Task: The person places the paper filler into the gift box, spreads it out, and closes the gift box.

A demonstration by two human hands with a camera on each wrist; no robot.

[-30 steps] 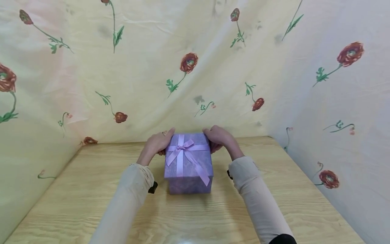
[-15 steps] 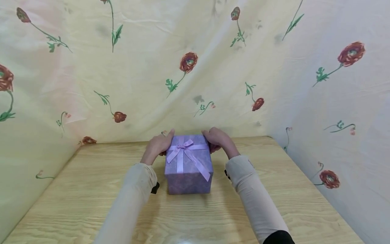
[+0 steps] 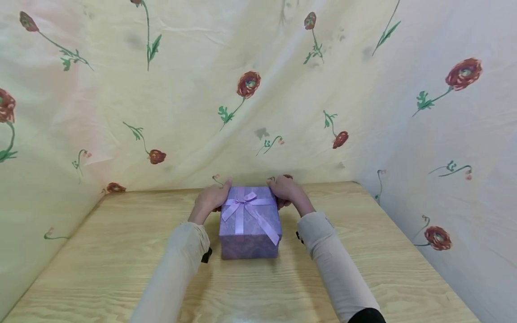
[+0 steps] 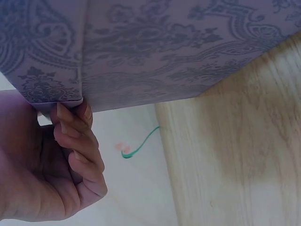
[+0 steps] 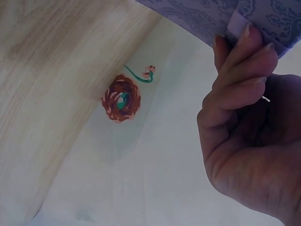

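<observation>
A purple gift box (image 3: pixel 248 250) stands on the table, its patterned lid (image 3: pixel 229 228) on top. Pale lilac ribbon (image 3: pixel 241 201) crosses the lid and is tied in a bow. My left hand (image 3: pixel 209 199) grips the lid's far left corner, thumb on top. At the far right corner, my right hand (image 3: pixel 288 190) holds the lid the same way. Curled fingertips (image 4: pixel 66 127) touch the lid's lower rim in the left wrist view. In the right wrist view, bent fingers (image 5: pixel 244 56) meet the lid's edge. The box's inside is hidden.
The light wood table (image 3: pixel 133 260) extends on both sides of the box. A pale cloth (image 3: pixel 194 112) printed with red flowers hangs behind the table and along its sides. The table's back edge lies just beyond the hands.
The lid's rear has come down, and both hands have sunk with it, still gripping. Earlier its front edge stuck out over the base; now the lid sits more level.
</observation>
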